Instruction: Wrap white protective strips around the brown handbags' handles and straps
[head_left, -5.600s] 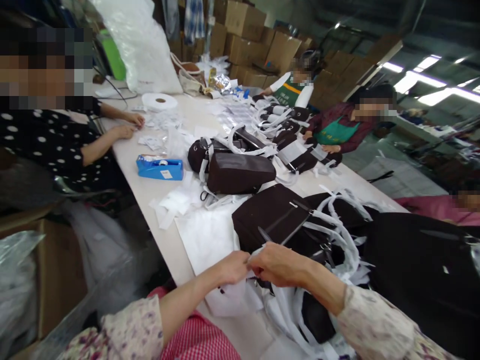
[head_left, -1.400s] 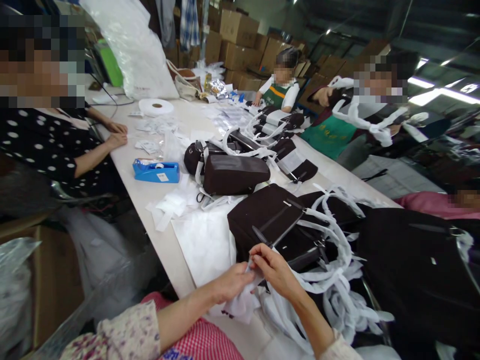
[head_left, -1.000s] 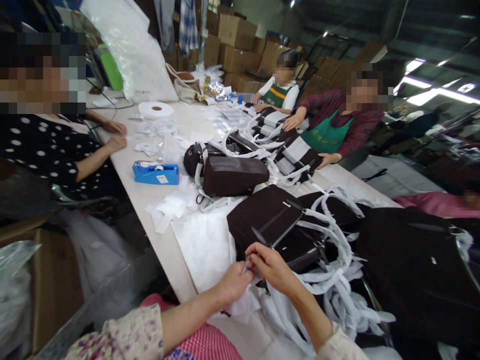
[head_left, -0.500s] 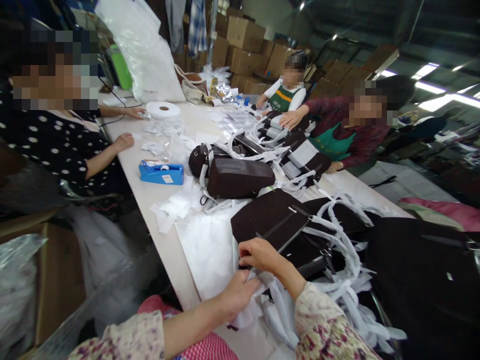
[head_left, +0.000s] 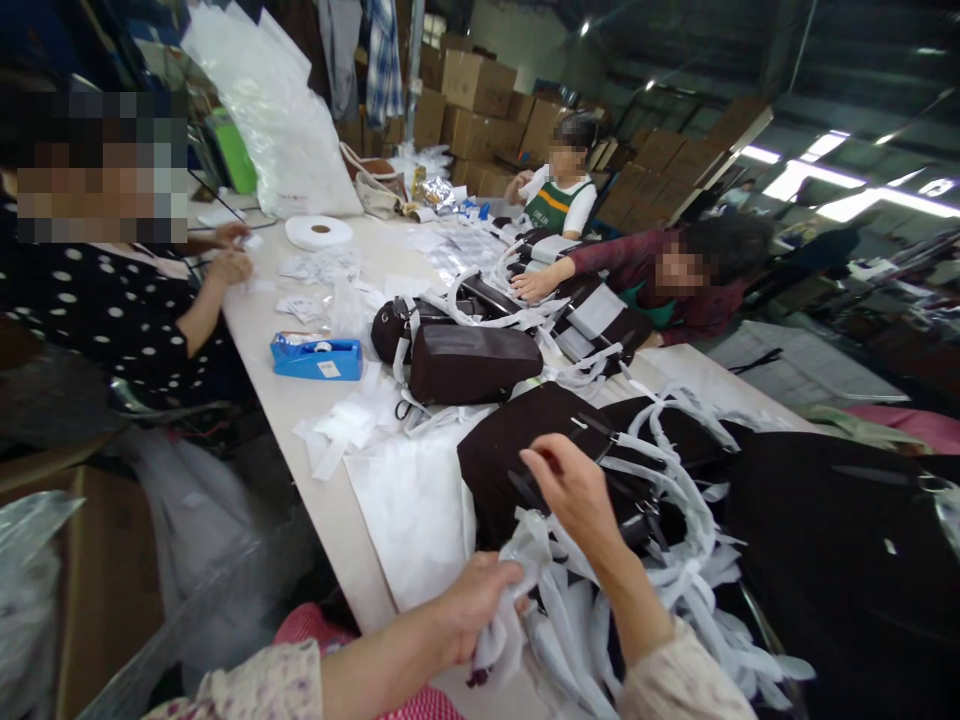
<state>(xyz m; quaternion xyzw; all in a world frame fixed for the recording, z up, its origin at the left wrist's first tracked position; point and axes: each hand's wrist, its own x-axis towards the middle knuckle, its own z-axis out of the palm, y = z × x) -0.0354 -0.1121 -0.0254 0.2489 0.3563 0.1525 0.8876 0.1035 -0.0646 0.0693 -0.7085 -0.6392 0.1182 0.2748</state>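
My left hand (head_left: 476,600) is closed on a strip of thin white wrapping (head_left: 529,545), which bunches up and hangs from its fingers. Above and to the right of it, my right hand (head_left: 577,490) is raised in front of a dark brown bag (head_left: 510,435), apart from my left hand. Its fingers are curled, and whatever they may hold is hidden. The bag lies on a white sheet (head_left: 409,510) at the table edge. White-wrapped straps (head_left: 682,490) spread from the bags to the right of my hands.
More dark bags (head_left: 476,360) lie along the table (head_left: 300,480), with a blue tape dispenser (head_left: 319,358), white scraps (head_left: 341,425) and a white roll (head_left: 319,232). A large dark bag (head_left: 832,560) fills the right. Three co-workers sit around the table. A cardboard box (head_left: 112,590) stands lower left.
My right hand has moved up and right, away from my left hand, which stays on the wrapping. The left co-worker's hands have come together, and the far co-worker has raised a hand.
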